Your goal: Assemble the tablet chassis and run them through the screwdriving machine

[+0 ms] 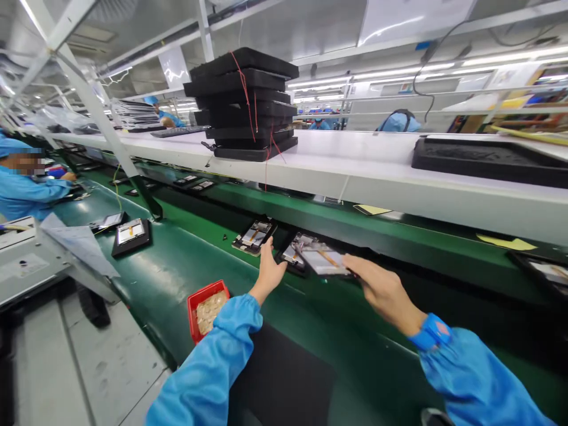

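Note:
My right hand point(390, 293) grips the near right edge of an opened tablet point(326, 261), its silvery battery and orange ribbon cable facing up. That tablet is held tilted over the line and is a little blurred. Partly behind it, another opened tablet point(290, 255) lies in a black tray. My left hand point(270, 269) reaches forward with thumb and fingers apart. Its fingertips are at the right edge of a further opened tablet point(254, 235); whether they touch it I cannot tell.
A red bin point(191, 310) of small pale pieces stands by my left sleeve, beside a dark mat point(284, 378). Black trays point(248, 112) are stacked on the white shelf point(346, 151) above. A co-worker point(26, 183) sits at far left, past a grey machine point(31, 260).

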Demonstrator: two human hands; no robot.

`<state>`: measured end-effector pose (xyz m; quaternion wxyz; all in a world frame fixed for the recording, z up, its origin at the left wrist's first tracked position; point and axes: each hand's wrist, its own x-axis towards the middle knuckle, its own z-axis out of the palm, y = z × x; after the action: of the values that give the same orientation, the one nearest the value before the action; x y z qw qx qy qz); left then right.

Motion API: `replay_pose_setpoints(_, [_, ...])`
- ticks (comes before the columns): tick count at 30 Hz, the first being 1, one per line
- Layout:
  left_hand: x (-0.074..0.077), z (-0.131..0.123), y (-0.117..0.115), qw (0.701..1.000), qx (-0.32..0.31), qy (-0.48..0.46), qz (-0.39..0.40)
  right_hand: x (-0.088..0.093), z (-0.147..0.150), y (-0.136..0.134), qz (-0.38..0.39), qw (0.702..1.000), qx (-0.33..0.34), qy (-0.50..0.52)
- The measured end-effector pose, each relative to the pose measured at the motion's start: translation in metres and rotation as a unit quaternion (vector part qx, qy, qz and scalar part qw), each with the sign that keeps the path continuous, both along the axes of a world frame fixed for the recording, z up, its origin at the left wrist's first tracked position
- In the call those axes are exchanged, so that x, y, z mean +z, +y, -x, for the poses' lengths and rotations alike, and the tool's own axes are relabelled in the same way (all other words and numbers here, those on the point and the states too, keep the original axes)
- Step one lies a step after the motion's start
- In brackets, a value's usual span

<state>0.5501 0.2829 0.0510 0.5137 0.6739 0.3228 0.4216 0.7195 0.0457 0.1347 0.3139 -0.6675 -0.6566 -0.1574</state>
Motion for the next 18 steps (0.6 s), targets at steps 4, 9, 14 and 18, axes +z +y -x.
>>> replay_pose_setpoints(4, [0.007,0.069,-0.030,0.990,0.105,-0.071,0.055,-0.016,0.051,-0.045,-0.022,0.994,0.100,0.035])
replay_pose_setpoints(9, [0.008,0.177,-0.071,0.968,-0.055,-0.185,0.158,-0.065,0.112,-0.082,-0.009,0.985,0.164,0.048])
replay_pose_setpoints(14, [-0.032,0.243,-0.131,0.928,-0.104,-0.154,0.324,-0.133,0.166,-0.095,0.037,0.991,0.125,-0.015])
replay_pose_setpoints(18, [-0.067,0.278,-0.177,0.976,0.001,0.040,0.216,-0.159,0.188,-0.103,0.150,0.980,0.108,-0.074])
